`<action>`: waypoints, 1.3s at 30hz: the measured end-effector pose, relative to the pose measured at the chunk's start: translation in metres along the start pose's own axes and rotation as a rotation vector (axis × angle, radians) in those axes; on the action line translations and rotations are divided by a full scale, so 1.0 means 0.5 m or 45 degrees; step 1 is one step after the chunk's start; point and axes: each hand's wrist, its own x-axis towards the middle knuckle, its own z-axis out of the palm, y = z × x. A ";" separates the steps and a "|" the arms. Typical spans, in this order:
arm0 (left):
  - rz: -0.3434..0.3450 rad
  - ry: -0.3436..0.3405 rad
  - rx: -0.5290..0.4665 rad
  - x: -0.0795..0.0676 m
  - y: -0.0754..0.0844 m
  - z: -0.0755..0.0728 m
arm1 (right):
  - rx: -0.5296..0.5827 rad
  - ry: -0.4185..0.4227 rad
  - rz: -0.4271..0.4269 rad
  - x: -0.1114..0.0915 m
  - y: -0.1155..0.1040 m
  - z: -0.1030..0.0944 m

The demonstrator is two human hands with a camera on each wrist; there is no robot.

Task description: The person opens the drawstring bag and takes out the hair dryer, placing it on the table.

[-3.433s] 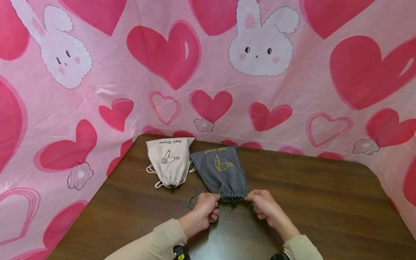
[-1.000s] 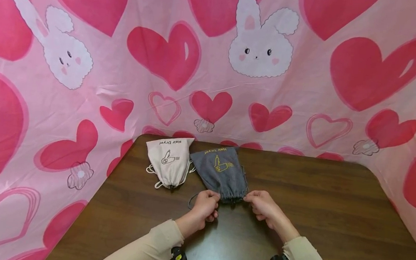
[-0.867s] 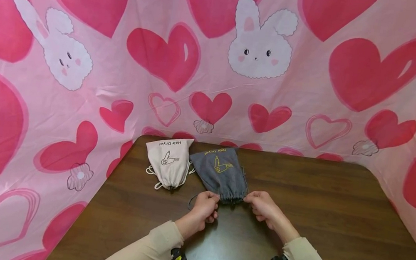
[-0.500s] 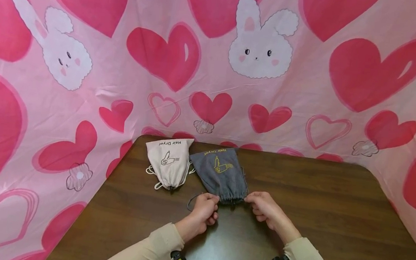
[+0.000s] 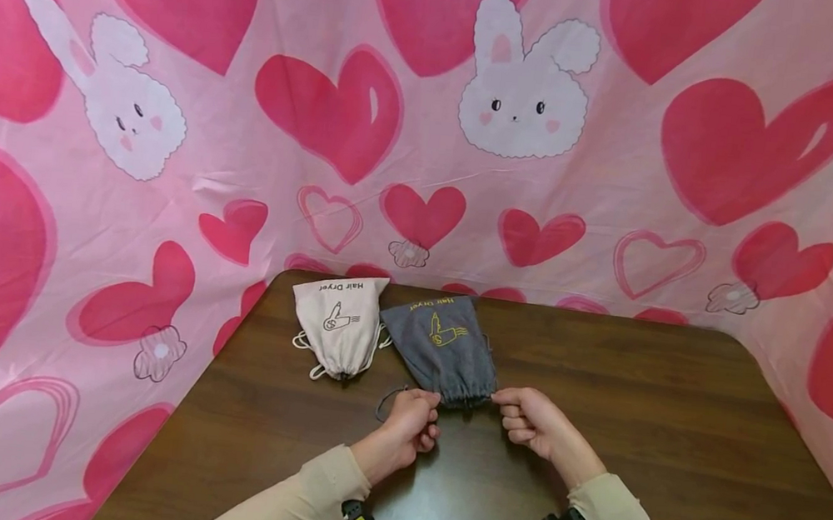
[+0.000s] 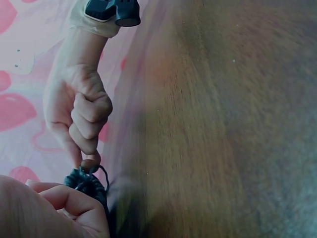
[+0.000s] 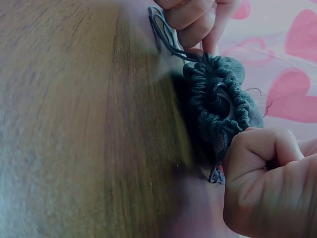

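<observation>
A dark grey drawstring bag [image 5: 442, 346] with upside-down yellow "Hair Dryer" lettering and a dryer outline lies on the table, its gathered mouth facing me. My left hand [image 5: 410, 427] pinches the left corner of that mouth, my right hand [image 5: 535, 422] the right corner, other fingers curled in. From the right wrist, the ruffled mouth [image 7: 242, 106] shows partly spread between both hands. Inside it sits a black ribbed piece [image 7: 218, 105] with a small loop; the rest is hidden. Grey cord [image 7: 166, 32] hangs in a loop by the left hand.
A cream drawstring bag [image 5: 337, 328] with the same print in black lies directly left of the grey one, its white cords loose. Both rest near the back edge of the brown wooden table [image 5: 637, 398]. Pink heart-and-rabbit cloth [image 5: 428, 144] hangs behind and at the sides.
Both hands keep their pinch on the grey bag's mouth. The right hand has shifted very slightly, its lower fingers now curled tighter. The bags stay in place.
</observation>
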 end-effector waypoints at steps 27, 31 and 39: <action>0.010 0.034 -0.045 0.000 -0.004 -0.007 | -0.025 0.052 -0.031 -0.005 0.002 -0.006; 0.013 0.032 -0.041 0.000 -0.004 -0.008 | -0.018 0.040 -0.033 -0.006 0.001 -0.009; 0.010 0.023 -0.034 -0.001 -0.009 -0.011 | -0.021 0.050 -0.034 -0.007 0.004 -0.009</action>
